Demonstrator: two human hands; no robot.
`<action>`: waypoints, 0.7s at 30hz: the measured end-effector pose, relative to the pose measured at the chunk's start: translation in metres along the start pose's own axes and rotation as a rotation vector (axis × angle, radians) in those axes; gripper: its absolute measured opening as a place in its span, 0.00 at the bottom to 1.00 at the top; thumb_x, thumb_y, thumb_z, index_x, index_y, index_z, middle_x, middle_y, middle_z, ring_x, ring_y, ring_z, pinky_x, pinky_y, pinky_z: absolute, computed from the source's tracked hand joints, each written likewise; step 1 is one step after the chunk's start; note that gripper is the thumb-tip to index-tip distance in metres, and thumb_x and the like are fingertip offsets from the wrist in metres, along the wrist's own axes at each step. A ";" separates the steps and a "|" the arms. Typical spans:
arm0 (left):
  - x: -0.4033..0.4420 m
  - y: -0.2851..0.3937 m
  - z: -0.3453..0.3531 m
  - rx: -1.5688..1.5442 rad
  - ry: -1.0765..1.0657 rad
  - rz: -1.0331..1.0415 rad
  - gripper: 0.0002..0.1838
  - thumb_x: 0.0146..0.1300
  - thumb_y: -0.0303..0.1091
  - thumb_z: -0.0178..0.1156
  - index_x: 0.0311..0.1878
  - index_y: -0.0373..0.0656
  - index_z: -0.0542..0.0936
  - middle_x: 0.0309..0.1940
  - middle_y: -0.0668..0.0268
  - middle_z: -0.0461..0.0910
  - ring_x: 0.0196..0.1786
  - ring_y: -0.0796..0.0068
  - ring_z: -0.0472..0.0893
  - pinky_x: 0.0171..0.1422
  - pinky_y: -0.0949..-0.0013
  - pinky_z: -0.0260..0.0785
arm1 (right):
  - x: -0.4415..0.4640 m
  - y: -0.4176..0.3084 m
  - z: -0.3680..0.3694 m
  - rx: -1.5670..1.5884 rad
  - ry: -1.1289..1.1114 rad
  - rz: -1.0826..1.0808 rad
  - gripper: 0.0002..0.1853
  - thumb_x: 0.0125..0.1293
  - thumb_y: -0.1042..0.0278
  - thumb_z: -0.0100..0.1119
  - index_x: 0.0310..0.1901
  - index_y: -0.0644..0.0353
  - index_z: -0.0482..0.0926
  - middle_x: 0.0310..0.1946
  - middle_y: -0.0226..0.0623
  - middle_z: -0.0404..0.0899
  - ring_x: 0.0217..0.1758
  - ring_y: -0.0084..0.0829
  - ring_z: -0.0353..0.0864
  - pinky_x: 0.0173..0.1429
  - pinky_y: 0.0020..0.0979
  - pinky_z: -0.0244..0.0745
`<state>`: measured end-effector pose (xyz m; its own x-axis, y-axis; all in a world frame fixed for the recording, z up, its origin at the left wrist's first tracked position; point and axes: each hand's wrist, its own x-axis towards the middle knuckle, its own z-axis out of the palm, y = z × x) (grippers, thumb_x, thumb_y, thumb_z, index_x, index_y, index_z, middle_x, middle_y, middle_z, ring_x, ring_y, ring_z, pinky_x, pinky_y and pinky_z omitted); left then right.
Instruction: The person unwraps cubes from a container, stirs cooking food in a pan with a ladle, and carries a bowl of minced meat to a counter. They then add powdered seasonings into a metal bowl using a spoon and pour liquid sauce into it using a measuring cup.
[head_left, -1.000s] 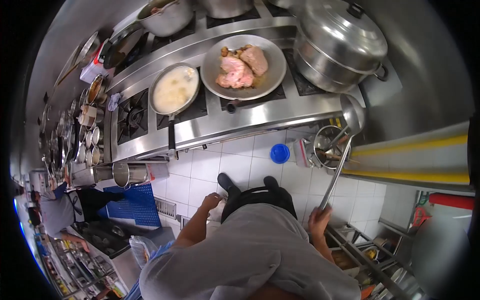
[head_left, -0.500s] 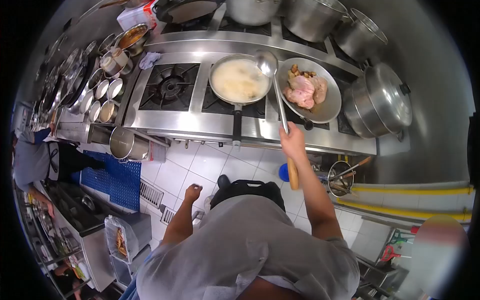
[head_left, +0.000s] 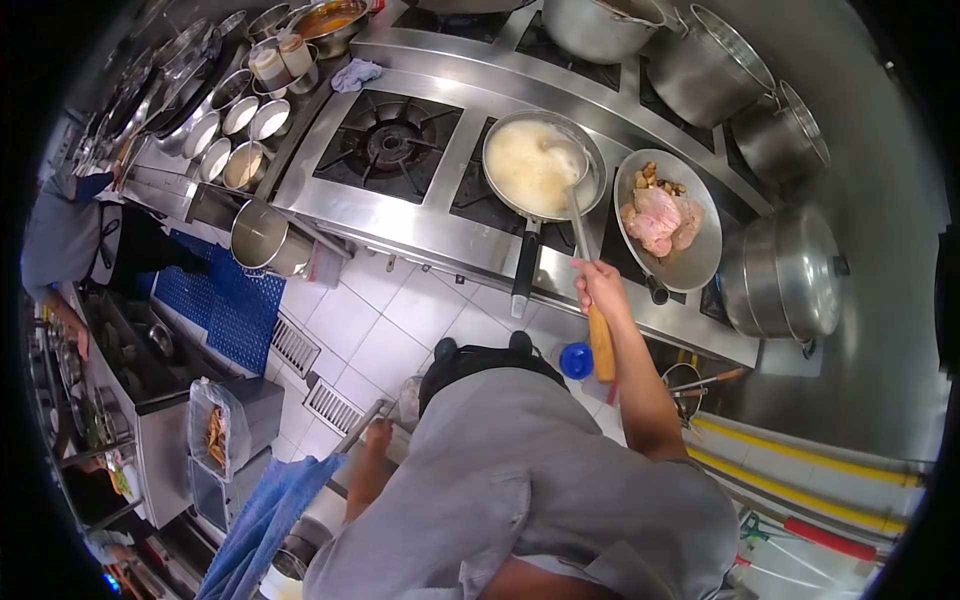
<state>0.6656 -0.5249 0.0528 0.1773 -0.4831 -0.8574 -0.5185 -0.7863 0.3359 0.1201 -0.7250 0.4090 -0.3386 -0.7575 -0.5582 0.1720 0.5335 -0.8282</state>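
My right hand (head_left: 603,288) is wrapped round the ladle (head_left: 579,225), whose wooden handle end points down toward me. The ladle's bowl lies in the pale, foamy liquid of the frying pan (head_left: 535,165) on the stove. That pan's black handle (head_left: 525,265) points toward me. Right of it, a second pan (head_left: 690,255) holds pieces of pink meat (head_left: 660,218) and small browned bits. My left hand (head_left: 379,432) hangs low beside my body near a metal rail; its fingers are too small and blurred to make out.
Large pots (head_left: 710,70) stand at the back of the stove, and a lidded steamer (head_left: 785,275) at its right end. Metal containers (head_left: 245,165) and squeeze bottles are at the left. A co-worker (head_left: 70,235) stands far left. A blue bowl (head_left: 576,360) is below the stove edge.
My right hand has raised the ladle from low on the right, carried it over the stove and lowered its bowl into the pan's liquid. The view has shifted and turned.
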 end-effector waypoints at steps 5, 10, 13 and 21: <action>0.040 0.024 0.038 0.829 0.013 1.009 0.24 0.61 0.53 0.59 0.48 0.42 0.83 0.40 0.51 0.85 0.47 0.54 0.84 0.51 0.58 0.75 | -0.004 -0.006 -0.020 0.412 -0.289 0.162 0.16 0.68 0.60 0.57 0.46 0.66 0.75 0.20 0.25 0.70 0.13 0.17 0.65 0.15 0.22 0.61; 0.013 0.151 0.019 0.211 0.136 0.390 0.20 0.65 0.49 0.58 0.47 0.40 0.82 0.39 0.59 0.84 0.36 0.67 0.83 0.42 0.62 0.76 | -0.018 -0.016 -0.017 0.470 -0.348 0.219 0.16 0.70 0.59 0.55 0.51 0.63 0.73 0.19 0.23 0.67 0.11 0.15 0.61 0.13 0.20 0.58; 0.018 0.186 0.008 0.027 0.150 0.401 0.26 0.61 0.55 0.59 0.50 0.41 0.82 0.44 0.49 0.84 0.51 0.52 0.82 0.57 0.59 0.72 | -0.019 -0.012 -0.015 0.119 -0.225 0.039 0.15 0.69 0.58 0.57 0.45 0.63 0.74 0.20 0.25 0.69 0.11 0.17 0.64 0.14 0.22 0.59; -0.009 0.190 0.013 0.285 0.086 0.346 0.26 0.61 0.55 0.59 0.50 0.41 0.83 0.46 0.50 0.83 0.52 0.51 0.82 0.59 0.58 0.72 | -0.008 -0.006 -0.029 -0.426 0.181 -0.242 0.12 0.69 0.60 0.56 0.43 0.59 0.78 0.14 0.34 0.73 0.12 0.28 0.74 0.17 0.33 0.67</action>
<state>0.5548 -0.6654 0.1194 0.0161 -0.7385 -0.6741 -0.7670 -0.4417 0.4655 0.0953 -0.7111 0.4196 -0.4829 -0.8209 -0.3048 -0.3101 0.4858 -0.8172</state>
